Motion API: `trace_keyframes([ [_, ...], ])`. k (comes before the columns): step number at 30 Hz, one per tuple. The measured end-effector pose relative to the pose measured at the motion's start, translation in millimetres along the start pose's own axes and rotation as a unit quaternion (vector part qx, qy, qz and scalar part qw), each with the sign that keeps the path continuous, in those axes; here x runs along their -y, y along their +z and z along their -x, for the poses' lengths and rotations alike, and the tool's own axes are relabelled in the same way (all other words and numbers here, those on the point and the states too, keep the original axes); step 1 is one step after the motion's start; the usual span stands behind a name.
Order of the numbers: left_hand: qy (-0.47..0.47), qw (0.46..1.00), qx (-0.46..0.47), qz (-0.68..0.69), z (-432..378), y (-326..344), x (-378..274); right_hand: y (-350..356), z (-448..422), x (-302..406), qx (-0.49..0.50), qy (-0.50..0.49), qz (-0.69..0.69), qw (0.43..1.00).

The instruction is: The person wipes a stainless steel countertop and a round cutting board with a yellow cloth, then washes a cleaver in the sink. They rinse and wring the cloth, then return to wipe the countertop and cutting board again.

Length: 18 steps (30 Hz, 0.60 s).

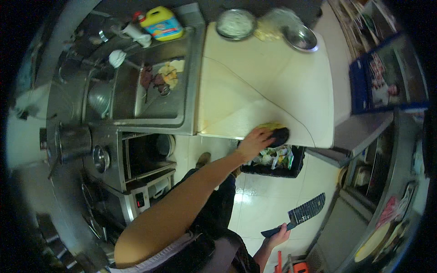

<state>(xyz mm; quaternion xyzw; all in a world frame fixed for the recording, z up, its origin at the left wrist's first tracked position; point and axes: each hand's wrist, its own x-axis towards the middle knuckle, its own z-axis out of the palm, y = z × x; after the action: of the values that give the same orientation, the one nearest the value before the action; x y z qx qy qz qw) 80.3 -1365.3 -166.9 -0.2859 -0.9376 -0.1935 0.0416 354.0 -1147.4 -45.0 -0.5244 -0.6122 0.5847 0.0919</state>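
Note:
My left hand (256, 141) grips a black-and-yellow sponge or cloth (280, 135) at the front edge of a large white cutting board (239, 85). A thin dark line crosses the board in a curve. Lower right, my right hand (281, 235) holds a cleaver-like knife (307, 209) by its dark handle. Its broad dark blade, with pale marks across it, points up and to the right, over the floor and away from the board.
Below the board's front edge stands a black bin (273, 167) with food scraps and plastic. To the left is a steel sink (160, 105) holding reddish and pale yellow pieces. Behind are a yellow jug (162, 24), a covered bowl (235, 24) and a metal bowl (300, 38).

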Motion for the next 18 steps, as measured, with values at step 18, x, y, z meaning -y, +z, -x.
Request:
trace_keyframes([
  [18, -0.208, 0.964, -0.006, 0.164, 349, -249, 222, 221, 239, 85, 0.229, -0.162, -0.024, 0.96],
])
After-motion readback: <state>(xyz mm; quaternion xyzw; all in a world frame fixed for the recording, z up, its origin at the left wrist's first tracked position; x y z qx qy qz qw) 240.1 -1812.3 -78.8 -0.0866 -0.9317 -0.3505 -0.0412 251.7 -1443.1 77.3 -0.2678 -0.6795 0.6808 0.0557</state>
